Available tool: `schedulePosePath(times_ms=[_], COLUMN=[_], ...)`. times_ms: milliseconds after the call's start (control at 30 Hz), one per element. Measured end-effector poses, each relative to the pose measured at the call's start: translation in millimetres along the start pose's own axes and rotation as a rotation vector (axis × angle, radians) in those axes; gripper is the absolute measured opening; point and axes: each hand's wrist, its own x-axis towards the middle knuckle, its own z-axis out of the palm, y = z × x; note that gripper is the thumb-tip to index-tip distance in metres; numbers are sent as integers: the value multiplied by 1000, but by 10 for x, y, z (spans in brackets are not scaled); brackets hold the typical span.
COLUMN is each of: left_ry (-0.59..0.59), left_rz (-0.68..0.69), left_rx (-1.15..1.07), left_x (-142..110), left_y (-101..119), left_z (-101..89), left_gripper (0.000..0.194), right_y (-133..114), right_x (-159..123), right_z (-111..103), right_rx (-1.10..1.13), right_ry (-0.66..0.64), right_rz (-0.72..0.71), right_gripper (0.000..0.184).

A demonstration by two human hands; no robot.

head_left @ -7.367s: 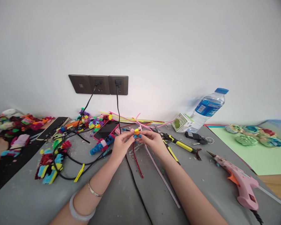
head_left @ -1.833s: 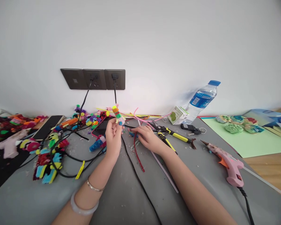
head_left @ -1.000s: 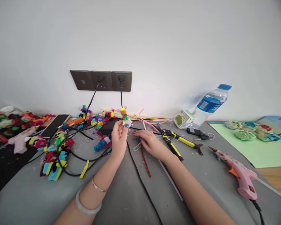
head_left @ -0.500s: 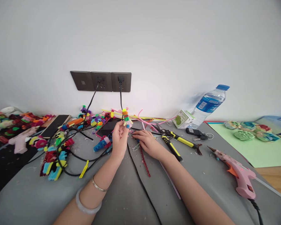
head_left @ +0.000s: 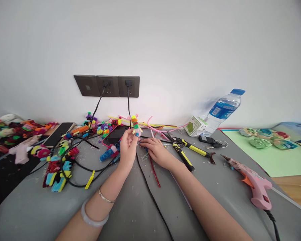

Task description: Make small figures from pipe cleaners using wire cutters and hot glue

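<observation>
Between the fingertips of my left hand (head_left: 128, 147) is a small pipe cleaner figure (head_left: 135, 123), upright, with yellow, orange, green and blue parts. Its lower end is partly covered by my fingers. My right hand (head_left: 157, 152) rests low over the table just to the right, palm down, fingers loosely stretched toward the left hand. Its fingertips reach small scraps, and I cannot make out anything held there. From under this hand a red glittery pipe cleaner (head_left: 155, 174) runs toward me. A blue pipe cleaner piece (head_left: 107, 154) lies left of my left hand.
Yellow-black pliers (head_left: 188, 149), keys (head_left: 212, 142), a juice box (head_left: 195, 126) and a water bottle (head_left: 224, 108) stand or lie right. A pink glue gun (head_left: 253, 184) is nearer. Black cables (head_left: 150, 194) cross the table. Pipe cleaner figures (head_left: 57, 170) crowd the left.
My right hand has shifted slightly left, closer to my left hand. The left hand keeps hold of the figure, almost unmoved. The whole view has shifted a little.
</observation>
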Motion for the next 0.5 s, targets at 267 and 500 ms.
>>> schedulePosePath(times_ms=[267,500], left_ry=[-14,7], left_rz=[0,-24], left_rx=[20,9], left_x=[-9,5], left_y=[1,2], left_z=[-1,-23], left_gripper=[35,36], right_y=[28,80], right_x=[-15,-4], right_z=[-16,-72], right_rx=[38,130], right_ry=[33,133], right_rz=[7,21], right_gripper=[49,50])
